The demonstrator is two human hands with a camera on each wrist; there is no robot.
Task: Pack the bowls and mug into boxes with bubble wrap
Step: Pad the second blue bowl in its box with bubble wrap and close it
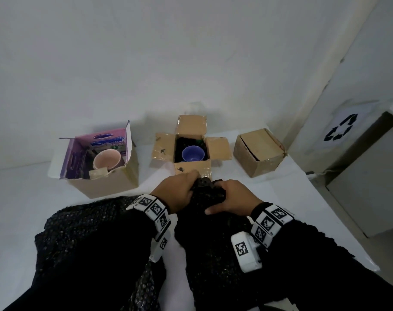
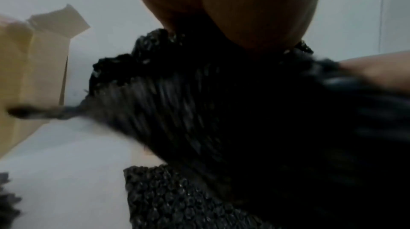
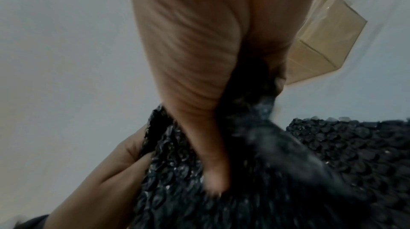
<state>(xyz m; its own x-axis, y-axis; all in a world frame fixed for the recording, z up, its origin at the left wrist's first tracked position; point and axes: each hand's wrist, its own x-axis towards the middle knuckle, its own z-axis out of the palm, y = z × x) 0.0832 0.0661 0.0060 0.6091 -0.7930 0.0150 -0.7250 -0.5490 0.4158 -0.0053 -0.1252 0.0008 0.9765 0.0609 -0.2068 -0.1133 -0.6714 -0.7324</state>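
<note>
Both hands, left hand (image 1: 178,190) and right hand (image 1: 233,198), clench a bunched sheet of black bubble wrap (image 1: 210,194), glossy and pebbled, just in front of the open box (image 1: 192,167) holding a blue bowl (image 1: 192,153).

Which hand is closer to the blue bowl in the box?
The left hand. It grips black bubble wrap just below the open box's near flap, under the blue bowl. The right hand grips it lower, further right.

Dim, flat, bluish light throughout, with soft shadows and no glare. Head view bends straight lines at its edges. Both wrist views are heavily motion-blurred; the black bubble wrap (image 2: 221,118) smears into streaks, losing detail in near-black areas.
</note>
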